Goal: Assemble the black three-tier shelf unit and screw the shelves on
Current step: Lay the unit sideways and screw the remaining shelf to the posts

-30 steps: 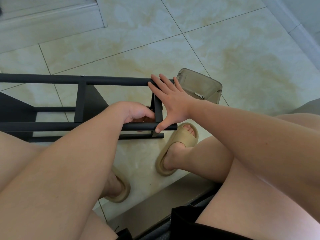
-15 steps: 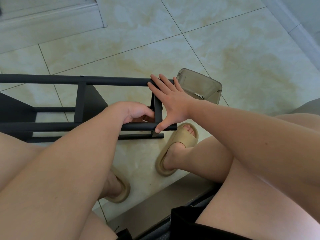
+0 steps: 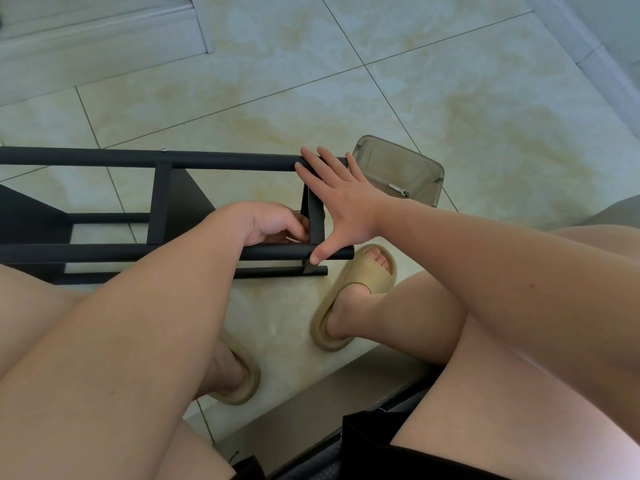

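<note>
Head view: left hand (image 3: pixel 273 226) curls inside shelf unit (image 3: pixel 225 164), fingertips mostly hidden.

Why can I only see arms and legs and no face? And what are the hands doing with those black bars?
The camera sits on the person's head and looks down. So you see what they see: their own arms, knees and feet in tan slippers. There is only this one view.

The black bars are a shelf frame lying on its side on the tiled floor. The right hand is spread flat against the frame's end to steady it. Its fingers are on the far bar and its thumb is on the near bar.

The left hand is curled inside the frame, beside the end bar. Its fingertips are hidden, so I can't tell if it holds a screw.

Behind the right hand, a see-through box sits on the floor with a small metal piece inside.
</note>
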Motion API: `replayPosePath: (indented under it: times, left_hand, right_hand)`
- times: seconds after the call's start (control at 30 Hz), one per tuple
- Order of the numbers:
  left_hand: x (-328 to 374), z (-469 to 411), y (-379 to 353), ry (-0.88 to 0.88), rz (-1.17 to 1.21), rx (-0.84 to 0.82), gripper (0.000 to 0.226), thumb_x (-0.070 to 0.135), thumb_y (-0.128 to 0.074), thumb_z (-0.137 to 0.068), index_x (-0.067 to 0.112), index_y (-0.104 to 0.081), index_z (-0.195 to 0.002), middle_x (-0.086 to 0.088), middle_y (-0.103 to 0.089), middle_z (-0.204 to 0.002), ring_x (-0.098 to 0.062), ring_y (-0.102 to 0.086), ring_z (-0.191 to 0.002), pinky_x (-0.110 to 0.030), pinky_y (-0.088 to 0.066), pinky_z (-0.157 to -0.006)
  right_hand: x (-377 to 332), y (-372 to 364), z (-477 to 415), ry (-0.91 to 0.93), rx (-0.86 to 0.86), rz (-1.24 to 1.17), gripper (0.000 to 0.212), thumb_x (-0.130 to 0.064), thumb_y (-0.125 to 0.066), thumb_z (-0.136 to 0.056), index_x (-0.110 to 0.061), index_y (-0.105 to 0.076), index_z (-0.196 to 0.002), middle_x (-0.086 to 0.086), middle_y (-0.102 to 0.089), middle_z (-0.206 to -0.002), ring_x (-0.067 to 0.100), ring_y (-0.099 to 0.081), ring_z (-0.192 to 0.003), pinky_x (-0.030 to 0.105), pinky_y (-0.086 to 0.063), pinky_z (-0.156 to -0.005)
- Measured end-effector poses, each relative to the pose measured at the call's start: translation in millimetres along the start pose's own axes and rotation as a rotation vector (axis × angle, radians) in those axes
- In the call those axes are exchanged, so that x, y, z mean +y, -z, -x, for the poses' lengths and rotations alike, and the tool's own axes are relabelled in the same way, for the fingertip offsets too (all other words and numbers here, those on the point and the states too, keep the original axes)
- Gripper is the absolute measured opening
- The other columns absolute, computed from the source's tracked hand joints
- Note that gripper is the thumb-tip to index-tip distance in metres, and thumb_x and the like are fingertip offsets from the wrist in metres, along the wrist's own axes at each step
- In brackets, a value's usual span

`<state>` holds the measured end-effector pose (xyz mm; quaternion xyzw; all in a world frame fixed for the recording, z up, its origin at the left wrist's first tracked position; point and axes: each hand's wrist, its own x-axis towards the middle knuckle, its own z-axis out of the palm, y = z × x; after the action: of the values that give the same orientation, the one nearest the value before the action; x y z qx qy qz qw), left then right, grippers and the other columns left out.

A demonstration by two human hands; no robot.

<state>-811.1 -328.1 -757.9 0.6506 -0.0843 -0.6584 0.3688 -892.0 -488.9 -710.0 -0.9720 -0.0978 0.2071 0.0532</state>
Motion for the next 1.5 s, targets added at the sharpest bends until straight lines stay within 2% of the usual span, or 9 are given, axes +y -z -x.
replayPosePath:
  times: [0.23,0.47,0.67,0.77,0.97,1.17,1.33,1.43,1.5]
  left_hand:
    - [3.5,1.4,-4.0,0.083,-0.090,0.035,0.013,0.013,-0.062,-0.089,0.007,-0.071,-0.097,-0.009,-0.068,-0.076,-0.020,-0.062,-0.063,-0.030,-0.053,-0.065]
    - [1.5,0.3,-2.3,0.001,-0.100,0.062,0.015,0.007,-0.063,-0.088,0.011,-0.073,-0.099,-0.010,-0.074,-0.095,-0.022,-0.066,-0.087,-0.036,-0.051,-0.090]
    - [0.7,2.4,-1.8,-0.022,-0.031,-0.005,0.020,-0.002,-0.056,-0.089,0.011,-0.070,-0.095,-0.002,-0.072,-0.077,-0.016,-0.067,-0.073,-0.030,-0.050,-0.077]
    - [1.1,1.2,-2.6,0.048,-0.010,0.020,0.017,0.005,-0.056,-0.092,0.008,-0.069,-0.102,-0.007,-0.070,-0.084,-0.021,-0.064,-0.078,-0.032,-0.054,-0.078]
    - [2.5,1.8,-4.6,0.072,-0.070,0.034,0.012,0.011,-0.062,-0.090,0.007,-0.070,-0.098,-0.007,-0.069,-0.071,-0.018,-0.064,-0.059,-0.030,-0.053,-0.064]
    - [0.9,1.0,-3.4,-0.016,-0.097,0.050,0.022,0.004,-0.060,-0.090,0.008,-0.070,-0.110,-0.013,-0.071,-0.104,-0.025,-0.064,-0.094,-0.041,-0.048,-0.100]
    - [0.4,1.6,-2.1,-0.042,0.000,0.009,0.021,-0.003,-0.055,-0.090,0.009,-0.068,-0.101,-0.003,-0.072,-0.087,-0.020,-0.065,-0.087,-0.033,-0.053,-0.088]
    - [0.1,0.0,-2.5,-0.005,0.053,0.029,0.024,0.004,-0.054,-0.094,0.006,-0.067,-0.113,-0.009,-0.070,-0.098,-0.024,-0.064,-0.094,-0.040,-0.049,-0.098]
    - [1.0,0.4,-2.5,0.053,0.008,0.036,0.025,0.012,-0.059,-0.093,0.005,-0.068,-0.115,-0.011,-0.070,-0.097,-0.026,-0.064,-0.090,-0.041,-0.052,-0.088]
  right_hand:
    - [0.0,-0.5,-0.5,0.000,-0.003,0.002,0.154,-0.094,-0.063,-0.052,-0.014,0.010,-0.161,0.005,0.023,-0.166,0.029,0.024,-0.152,0.056,0.015,-0.119]
    - [0.2,-1.0,-0.4,0.001,-0.002,0.000,0.154,-0.096,-0.058,-0.049,-0.014,0.010,-0.161,0.005,0.023,-0.167,0.029,0.023,-0.152,0.055,0.015,-0.119]
    - [0.2,-1.3,-0.9,0.000,-0.001,-0.004,0.154,-0.094,-0.061,-0.051,-0.014,0.010,-0.161,0.005,0.024,-0.166,0.029,0.025,-0.152,0.054,0.017,-0.118]
    - [-0.1,-1.2,-0.8,0.000,0.001,-0.001,0.154,-0.094,-0.061,-0.051,-0.014,0.010,-0.161,0.005,0.023,-0.167,0.029,0.024,-0.152,0.055,0.016,-0.118]
    - [-0.6,-1.0,-0.5,0.000,-0.001,-0.004,0.154,-0.094,-0.062,-0.051,-0.013,0.009,-0.161,0.005,0.023,-0.167,0.029,0.024,-0.152,0.056,0.016,-0.118]
    - [0.0,-1.1,-0.7,-0.001,0.000,-0.005,0.153,-0.094,-0.063,-0.052,-0.014,0.010,-0.161,0.005,0.024,-0.166,0.029,0.025,-0.152,0.055,0.016,-0.118]
    - [-0.7,-1.2,-0.9,-0.003,0.001,-0.005,0.154,-0.095,-0.060,-0.050,-0.013,0.009,-0.161,0.006,0.023,-0.167,0.029,0.024,-0.152,0.055,0.016,-0.118]
    - [-0.8,-1.0,-0.8,-0.003,0.003,-0.005,0.154,-0.094,-0.063,-0.051,-0.013,0.009,-0.161,0.006,0.022,-0.167,0.029,0.023,-0.152,0.055,0.017,-0.118]
    - [-0.9,-0.5,-0.6,-0.003,0.003,-0.004,0.153,-0.093,-0.064,-0.052,-0.013,0.009,-0.161,0.006,0.022,-0.167,0.029,0.023,-0.152,0.055,0.017,-0.118]
